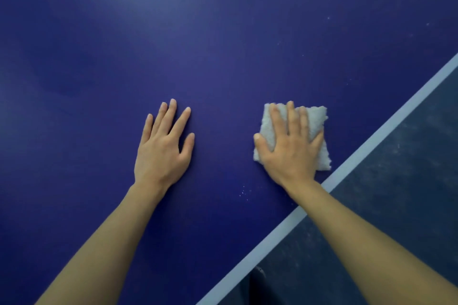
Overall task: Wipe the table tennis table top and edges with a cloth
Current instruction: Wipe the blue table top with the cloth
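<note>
right hand (290, 146) flat, fingers spread on cloth (316, 129) | left hand (163, 148) spread on table (223, 44) | press evenly, overlap strokes toward white edge line (386, 129)

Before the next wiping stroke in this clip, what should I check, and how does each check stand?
1. Fluffy white folded cloth flat on the dark blue table top: ok.
2. Right hand pressing on cloth, fingers straight: ok.
3. Left hand flat on bare table, clear of cloth: ok.
4. Pale specks near the wrists remain: not ok.
5. White edge stripe wiped: cannot tell.
</note>
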